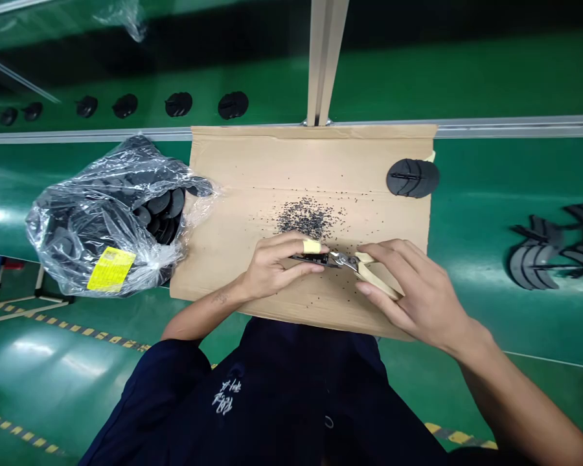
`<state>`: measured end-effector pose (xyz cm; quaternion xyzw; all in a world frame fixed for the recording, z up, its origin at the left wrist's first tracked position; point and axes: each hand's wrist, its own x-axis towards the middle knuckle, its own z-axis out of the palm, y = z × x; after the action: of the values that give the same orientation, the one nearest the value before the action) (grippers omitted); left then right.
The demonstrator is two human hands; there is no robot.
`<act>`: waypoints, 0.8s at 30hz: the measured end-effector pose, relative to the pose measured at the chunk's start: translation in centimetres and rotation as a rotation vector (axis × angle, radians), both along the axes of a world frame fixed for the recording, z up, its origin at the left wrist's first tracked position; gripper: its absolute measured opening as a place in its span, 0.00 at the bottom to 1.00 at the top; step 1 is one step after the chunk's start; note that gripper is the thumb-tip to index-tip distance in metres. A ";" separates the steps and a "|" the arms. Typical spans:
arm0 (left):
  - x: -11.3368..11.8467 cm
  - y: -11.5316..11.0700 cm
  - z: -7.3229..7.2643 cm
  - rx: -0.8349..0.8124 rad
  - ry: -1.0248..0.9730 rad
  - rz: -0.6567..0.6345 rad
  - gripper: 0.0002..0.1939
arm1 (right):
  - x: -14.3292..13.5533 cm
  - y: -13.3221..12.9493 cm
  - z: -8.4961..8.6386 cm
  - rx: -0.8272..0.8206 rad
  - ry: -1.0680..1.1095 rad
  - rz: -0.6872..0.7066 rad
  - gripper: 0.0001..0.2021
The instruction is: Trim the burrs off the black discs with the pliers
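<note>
Near the front of a cardboard sheet (pixel 252 162), my left hand (pixel 279 262) is closed on a small black part (pixel 315 259), with yellow tape around one finger. My right hand (pixel 418 291) is wrapped round cream-handled cutting pliers (pixel 376 278). The metal jaws touch or overlap the right end of the black part; exactly where is too small to tell. Just beyond my left hand, many tiny black bits (pixel 305 217) lie scattered on the cardboard.
A clear plastic bag (pixel 92 220) of black discs lies at the left. One black disc (pixel 412 178) sits at the cardboard's back right. Curved black parts (pixel 534 265) lie farther right. Several discs (pixel 178 104) stand in a row behind the metal rail (pixel 515 127), near an upright post (pixel 325 65).
</note>
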<state>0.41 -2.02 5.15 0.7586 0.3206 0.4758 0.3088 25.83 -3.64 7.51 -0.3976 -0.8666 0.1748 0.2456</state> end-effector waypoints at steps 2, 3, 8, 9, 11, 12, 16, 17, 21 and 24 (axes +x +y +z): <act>0.0 0.0 -0.1 0.002 -0.002 -0.010 0.12 | 0.1 0.1 0.0 0.026 -0.030 0.004 0.19; 0.0 0.0 -0.1 0.000 -0.002 -0.015 0.13 | 0.2 0.1 0.0 0.037 -0.045 0.009 0.19; -0.1 -0.1 -0.3 -0.017 -0.006 -0.031 0.12 | 0.4 0.3 0.2 0.121 -0.102 0.035 0.18; 0.0 -0.1 -0.3 -0.021 -0.015 -0.030 0.12 | 0.4 0.3 0.3 0.140 -0.119 0.038 0.17; 0.1 -0.2 -0.5 -0.025 -0.046 -0.033 0.11 | 0.4 0.4 0.5 0.180 -0.151 0.043 0.16; 0.2 -0.2 -0.6 -0.027 -0.065 -0.036 0.10 | 0.3 0.4 0.5 0.200 -0.165 0.043 0.16; 0.1 -0.2 -0.9 -0.036 -0.108 -0.054 0.11 | 0.4 0.6 0.5 0.230 -0.196 0.053 0.13; 0.0 -0.2 -0.8 -0.037 -0.097 -0.054 0.12 | 0.4 0.7 0.4 0.216 -0.178 0.058 0.12; -0.4 0.2 -0.3 0.001 0.031 -0.060 0.12 | 0.5 1.1 -0.4 0.187 -0.155 -0.007 0.14; -0.5 0.7 -0.3 0.074 0.185 -0.092 0.12 | 0.3 1.4 -0.7 0.232 -0.244 -0.062 0.17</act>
<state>-0.05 -1.30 4.85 0.8240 0.2946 0.4009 0.2711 26.15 -2.24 6.85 -0.4114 -0.8917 0.0165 0.1879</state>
